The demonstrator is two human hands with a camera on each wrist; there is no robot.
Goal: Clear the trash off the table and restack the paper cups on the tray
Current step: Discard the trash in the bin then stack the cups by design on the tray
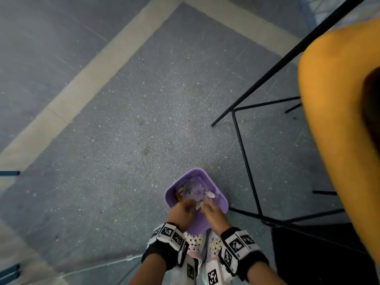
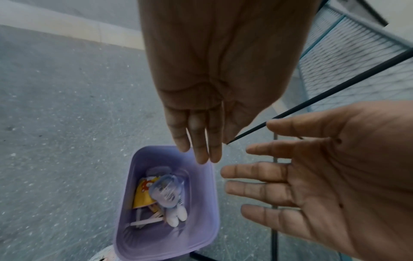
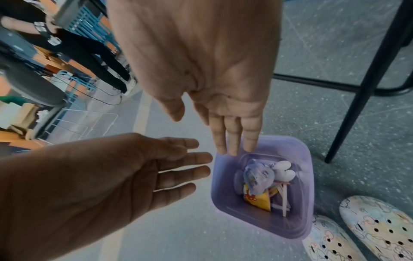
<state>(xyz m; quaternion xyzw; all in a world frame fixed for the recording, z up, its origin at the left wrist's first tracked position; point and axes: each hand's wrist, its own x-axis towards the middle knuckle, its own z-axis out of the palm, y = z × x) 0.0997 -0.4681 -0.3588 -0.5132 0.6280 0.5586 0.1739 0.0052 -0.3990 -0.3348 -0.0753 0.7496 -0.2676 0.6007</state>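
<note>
A purple bin [image 1: 220,200] stands on the grey floor by my feet. Inside lie a yellow printed wrapper [image 2: 143,194], a crumpled clear plastic piece [image 2: 166,192], white plastic spoons [image 2: 176,215] and thin sticks. My left hand [image 1: 183,209] and right hand [image 1: 212,210] hover side by side just above the bin's near rim. Both hold nothing. In the left wrist view the left hand's fingers [image 2: 201,141] point straight down at the bin [image 2: 165,238], and the right hand [image 2: 312,176] is spread, palm showing. The right wrist view shows the same straight fingers [image 3: 234,137] over the bin [image 3: 307,176].
An orange tabletop [image 1: 333,99] on black metal legs [image 1: 244,151] stands to the right of the bin. My patterned clogs [image 3: 380,229] touch the bin's near side. A blue wire rack [image 2: 348,61] is behind, and a person in black [image 3: 78,49] stands further off.
</note>
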